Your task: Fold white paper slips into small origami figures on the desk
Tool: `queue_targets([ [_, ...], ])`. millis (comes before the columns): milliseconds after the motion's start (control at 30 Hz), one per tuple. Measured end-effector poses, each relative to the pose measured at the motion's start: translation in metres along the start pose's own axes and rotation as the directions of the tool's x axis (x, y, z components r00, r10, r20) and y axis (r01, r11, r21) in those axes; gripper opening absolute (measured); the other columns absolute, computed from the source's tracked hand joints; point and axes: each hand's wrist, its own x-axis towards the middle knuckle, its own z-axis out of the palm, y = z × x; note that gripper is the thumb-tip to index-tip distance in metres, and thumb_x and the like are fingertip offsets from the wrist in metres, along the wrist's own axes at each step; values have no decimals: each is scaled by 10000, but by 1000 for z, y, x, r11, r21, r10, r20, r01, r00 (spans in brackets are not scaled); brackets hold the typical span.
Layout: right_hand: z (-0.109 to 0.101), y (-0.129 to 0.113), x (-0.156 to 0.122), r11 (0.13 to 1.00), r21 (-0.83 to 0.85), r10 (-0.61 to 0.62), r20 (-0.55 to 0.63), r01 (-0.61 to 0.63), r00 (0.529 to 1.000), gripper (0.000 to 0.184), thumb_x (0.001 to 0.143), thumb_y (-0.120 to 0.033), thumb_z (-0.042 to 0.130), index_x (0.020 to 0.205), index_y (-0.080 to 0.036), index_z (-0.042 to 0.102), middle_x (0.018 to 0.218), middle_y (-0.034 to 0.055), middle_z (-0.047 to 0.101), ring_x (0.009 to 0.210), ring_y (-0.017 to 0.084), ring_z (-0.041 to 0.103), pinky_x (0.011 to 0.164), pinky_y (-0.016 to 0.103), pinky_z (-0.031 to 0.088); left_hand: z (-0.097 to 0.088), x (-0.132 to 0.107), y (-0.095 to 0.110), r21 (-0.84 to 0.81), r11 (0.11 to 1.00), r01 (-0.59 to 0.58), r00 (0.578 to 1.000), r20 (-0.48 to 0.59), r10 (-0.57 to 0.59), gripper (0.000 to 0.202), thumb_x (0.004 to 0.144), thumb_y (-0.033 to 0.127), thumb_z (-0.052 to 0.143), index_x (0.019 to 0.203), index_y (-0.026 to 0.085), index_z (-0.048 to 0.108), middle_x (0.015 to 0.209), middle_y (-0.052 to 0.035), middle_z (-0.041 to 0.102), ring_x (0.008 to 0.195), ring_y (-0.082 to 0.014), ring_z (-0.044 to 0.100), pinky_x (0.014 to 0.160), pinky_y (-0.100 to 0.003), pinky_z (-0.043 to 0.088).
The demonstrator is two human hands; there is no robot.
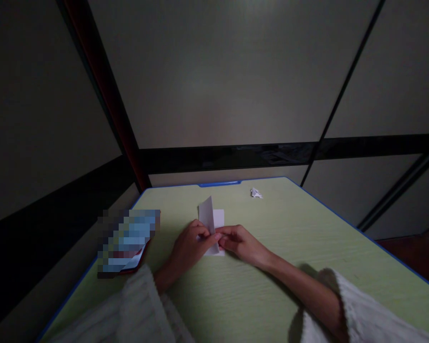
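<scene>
A small white sheet of paper (219, 218) lies on the table in front of me, with its left part folded up so that a flap stands upright. My left hand (195, 240) is closed on this flap, its thumb reaching across toward the right. From the other side, my right hand (238, 242) pinches the paper close to the fold, fingertips nearly touching my left thumb. The fingers cover the middle of the sheet, so the crease there is partly hidden.
A small folded white paper figure (256, 193) sits near the table's far edge. On the left lies a flat, dark-edged object (130, 243), mostly blurred out. The pale green table (271, 295) has a blue rim, and cabinet panels (214, 85) rise behind it.
</scene>
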Motion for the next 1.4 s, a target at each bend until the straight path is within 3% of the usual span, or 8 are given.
queue_targets([
  [300,-1,3,3,998,39,45,-56,-43,997,80,621,-186,493,617,-114,527,517,-40,439,493,66,387,506,189,326,-1,0,3,13,1000,27,999,20,-27,220,668,292,453,492,165,486,669,12,480,657,-123,487,635,-245,376],
  [500,-10,16,5,990,-123,-114,-391,71,914,114,655,-170,473,763,-133,467,630,-7,498,549,91,472,563,231,395,-2,1,5,39,999,13,1000,19,-13,196,655,188,398,465,172,448,618,18,468,624,-118,481,618,-239,377],
  [633,-8,18,4,988,-123,-128,-313,94,941,122,683,-186,465,796,-147,439,692,24,551,631,112,529,637,264,422,-3,0,6,52,999,2,1000,9,-2,214,667,157,368,467,171,443,596,17,459,602,-116,477,586,-233,379],
  [800,-2,12,1,999,-40,-21,-279,10,960,191,757,-345,389,814,-167,430,672,24,573,657,122,554,643,270,429,-3,-8,15,136,980,-144,988,-37,150,225,742,168,340,570,164,485,708,-15,499,672,-123,490,612,-230,388],
  [900,-2,8,0,998,-62,-14,-290,-4,957,257,749,-406,378,736,-160,450,640,10,556,621,115,532,598,241,416,0,-16,18,218,933,-285,958,52,281,201,767,155,332,693,162,518,771,-26,512,723,-125,493,667,-230,393],
  [1033,-4,9,3,979,-202,-42,-327,-26,944,181,686,-302,460,640,-130,493,567,-11,497,527,98,449,494,203,354,1,-21,19,295,847,-442,897,171,408,192,785,185,338,772,172,529,857,-41,520,796,-139,493,692,-245,402],
  [1200,-12,10,6,986,-158,-38,-506,-50,862,81,595,-144,448,531,-124,494,483,-26,445,469,93,380,447,205,296,-2,-20,18,305,839,-451,892,189,411,179,778,232,372,707,176,527,902,-44,514,836,-151,492,717,-267,403],
  [1400,-33,9,6,996,42,-17,-763,76,646,90,586,-199,436,589,-128,491,546,-9,484,523,115,425,461,215,327,0,-22,16,321,848,-421,907,155,392,157,758,182,393,785,183,548,896,-46,546,859,-158,493,733,-279,409],
])
